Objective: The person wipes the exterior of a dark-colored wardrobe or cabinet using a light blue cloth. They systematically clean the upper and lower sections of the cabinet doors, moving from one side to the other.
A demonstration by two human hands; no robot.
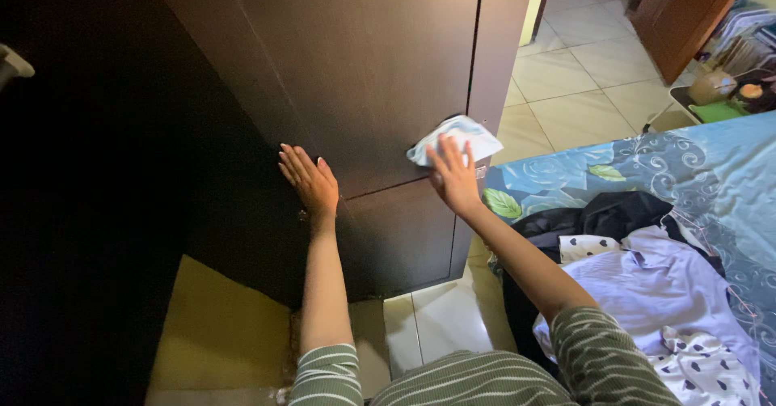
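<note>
Your right hand [453, 178] presses the crumpled pale cloth [454, 137] flat-fingered against the dark cabinet door [364, 66] near its edge, your left hand [309, 181] braces spread; wiping progress is indeterminable.

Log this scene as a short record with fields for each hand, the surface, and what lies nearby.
left hand: flat, fingers spread, pressed on the dark wooden wardrobe door
right hand: presses a white-and-blue cloth against the door's right edge
bed: right side, blue floral sheet
clothes: dark and pale garments piled on the bed
floor: pale tiles
</note>
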